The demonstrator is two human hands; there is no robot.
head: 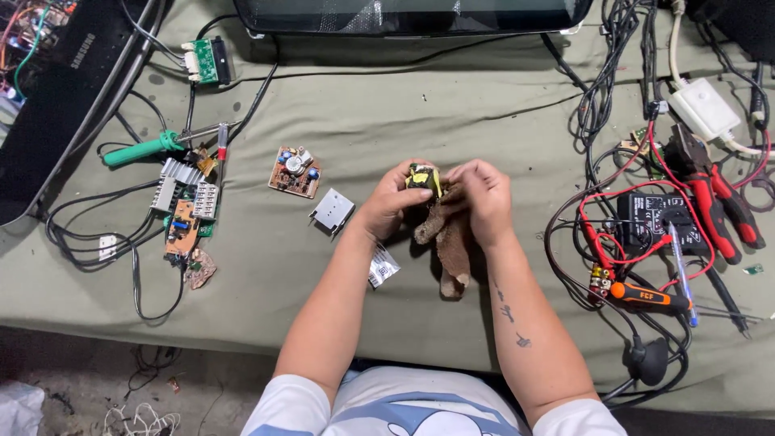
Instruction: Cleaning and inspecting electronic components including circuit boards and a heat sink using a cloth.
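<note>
My left hand [389,202] pinches a small black component with yellow tape [421,177] between thumb and fingers. My right hand [482,198] is closed on a brown rag [452,246] that hangs down from it, and its fingertips press the rag against the component. Both hands meet above the middle of the grey-green cloth [404,113] covering the workbench.
A small brown circuit board [295,171], a metal heat sink [332,211] and a foil packet [383,266] lie left of my hands. Further left are a green-handled soldering iron [145,148] and a larger board [184,210]. At right lie a multimeter [658,220], pliers [718,202], a screwdriver [646,295] and tangled cables.
</note>
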